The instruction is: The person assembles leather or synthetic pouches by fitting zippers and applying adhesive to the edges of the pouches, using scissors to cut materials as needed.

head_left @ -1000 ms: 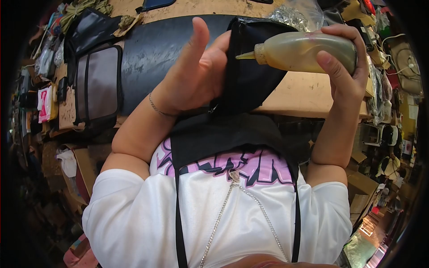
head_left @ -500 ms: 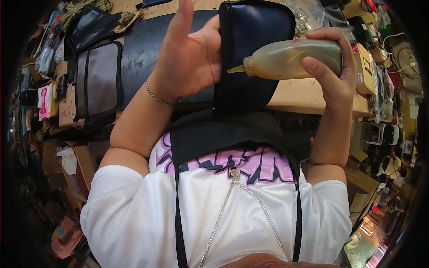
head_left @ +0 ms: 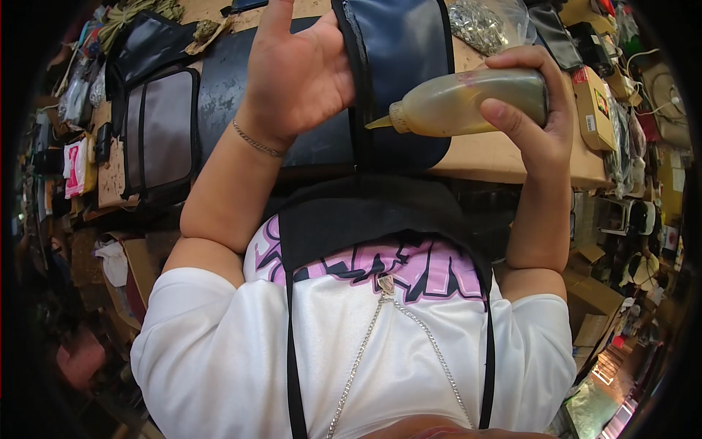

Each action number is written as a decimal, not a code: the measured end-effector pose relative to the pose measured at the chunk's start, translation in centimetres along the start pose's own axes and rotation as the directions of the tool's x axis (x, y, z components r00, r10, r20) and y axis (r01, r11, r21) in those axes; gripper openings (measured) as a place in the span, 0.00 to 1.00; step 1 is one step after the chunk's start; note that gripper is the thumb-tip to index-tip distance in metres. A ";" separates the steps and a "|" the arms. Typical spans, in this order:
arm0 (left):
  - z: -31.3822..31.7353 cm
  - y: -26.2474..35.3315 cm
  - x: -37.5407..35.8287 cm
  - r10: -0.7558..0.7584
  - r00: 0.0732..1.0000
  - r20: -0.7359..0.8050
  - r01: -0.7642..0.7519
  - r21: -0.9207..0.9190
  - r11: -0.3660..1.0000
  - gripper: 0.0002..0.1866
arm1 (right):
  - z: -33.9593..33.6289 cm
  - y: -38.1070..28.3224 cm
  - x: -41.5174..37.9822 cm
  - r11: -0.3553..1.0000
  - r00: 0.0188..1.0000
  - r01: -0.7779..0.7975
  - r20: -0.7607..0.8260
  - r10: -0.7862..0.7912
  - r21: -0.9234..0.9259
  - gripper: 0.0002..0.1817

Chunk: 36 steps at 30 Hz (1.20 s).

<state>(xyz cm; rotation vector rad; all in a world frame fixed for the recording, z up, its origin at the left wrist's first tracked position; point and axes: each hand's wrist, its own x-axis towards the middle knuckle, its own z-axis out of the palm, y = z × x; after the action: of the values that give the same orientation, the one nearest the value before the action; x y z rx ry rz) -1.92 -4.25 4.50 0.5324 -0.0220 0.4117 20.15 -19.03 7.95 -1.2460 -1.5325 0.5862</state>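
My right hand (head_left: 537, 121) is wrapped round a squeeze bottle (head_left: 472, 101) with yellowish contents, held on its side with the nozzle pointing left. The nozzle tip is right at the left border of a dark, glossy leather-like panel (head_left: 406, 62). This panel has rounded corners and a black edge strip. My left hand (head_left: 303, 80) holds the panel by that left border, palm up, with its thumb stretched away and its fingers hidden behind the material. A large dark sheet (head_left: 234, 88) lies under my left hand on the workbench (head_left: 526, 157).
A brown panel with black edging (head_left: 162, 132) lies on the left, below a folded black piece (head_left: 150, 55). At the back right is a clear plastic bag with small metal parts (head_left: 479, 25). A yellow box (head_left: 594, 110) stands at the right edge amid clutter.
The panel has shifted left and tilted to show more of its border. My left hand has moved slightly left, and the bottle has come left and a little down with my right hand.
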 end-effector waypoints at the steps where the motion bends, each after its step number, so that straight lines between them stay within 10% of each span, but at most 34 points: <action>1: 1.7 0.1 0.0 0.014 0.994 -0.105 -0.005 0.090 0.996 0.59 | 0.0 0.0 0.0 1.000 1.000 -0.010 0.003 0.010 0.007 0.21; 2: 2.6 0.1 0.0 0.038 0.978 -0.207 0.000 0.180 0.984 0.59 | 0.1 -0.1 -0.1 1.000 1.000 -0.020 0.006 0.020 0.014 0.21; 5: -0.6 0.3 0.1 0.040 0.994 0.107 -0.031 -0.079 0.996 0.58 | 0.3 0.0 -0.2 0.998 0.999 -0.030 0.021 0.029 0.054 0.21; 8: 1.3 0.4 -0.1 0.063 0.989 -0.135 -0.061 0.021 0.998 0.57 | 0.5 -0.1 -0.5 0.997 0.997 -0.060 0.042 0.057 0.054 0.21; 26: 0.7 1.1 0.2 0.144 0.986 -0.082 -0.143 0.009 0.990 0.52 | 1.0 -0.1 -1.3 0.993 0.980 -0.054 0.186 0.073 -0.105 0.19; 32: -1.5 1.8 0.6 0.160 0.987 0.023 -0.157 -0.111 0.981 0.48 | -1.1 5.2 -0.6 0.883 0.965 -0.165 0.259 0.052 0.440 0.22; 36: -2.3 0.7 0.8 0.155 0.975 -0.160 -0.178 -0.143 0.973 0.47 | 1.3 7.6 -1.0 0.365 0.974 -0.229 0.210 0.090 0.903 0.22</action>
<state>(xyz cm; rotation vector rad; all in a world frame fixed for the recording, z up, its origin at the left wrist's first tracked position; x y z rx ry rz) -1.71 -2.26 3.00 0.3442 0.0437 0.6082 22.01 -17.01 0.67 -0.4269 -0.8456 1.4483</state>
